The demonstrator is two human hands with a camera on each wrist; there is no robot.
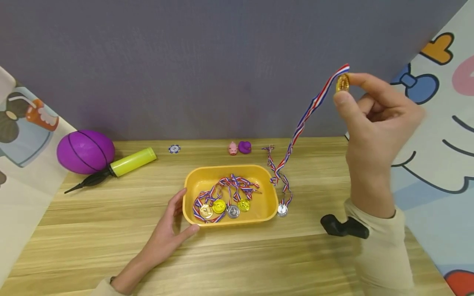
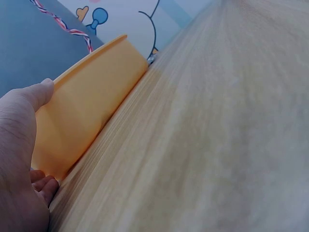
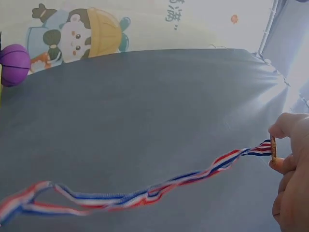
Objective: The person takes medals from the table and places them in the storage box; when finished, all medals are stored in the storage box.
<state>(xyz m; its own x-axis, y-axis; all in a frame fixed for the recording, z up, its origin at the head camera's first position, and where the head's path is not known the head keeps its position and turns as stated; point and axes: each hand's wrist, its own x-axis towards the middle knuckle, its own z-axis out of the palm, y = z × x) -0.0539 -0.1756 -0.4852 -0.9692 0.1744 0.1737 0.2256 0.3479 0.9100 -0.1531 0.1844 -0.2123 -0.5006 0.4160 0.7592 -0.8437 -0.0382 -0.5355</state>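
Gold medal [image 1: 342, 82] pinched between my right hand's [image 1: 374, 119] thumb and forefinger, raised well above the table [image 1: 111, 246], its striped ribbon [image 1: 307, 115] trailing down beside the yellow tray [image 1: 266, 181]. My left hand [image 1: 168, 230] rests against the tray's near left corner, fingers relaxed, thumb on its wall.

Glossy plastic tray [image 1: 266, 174] — matt wood table [image 1: 259, 259]

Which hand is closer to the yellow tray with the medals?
Left. The left hand rests against the yellow tray at its near left corner; the right hand is raised off to its right, pinching a gold medal.
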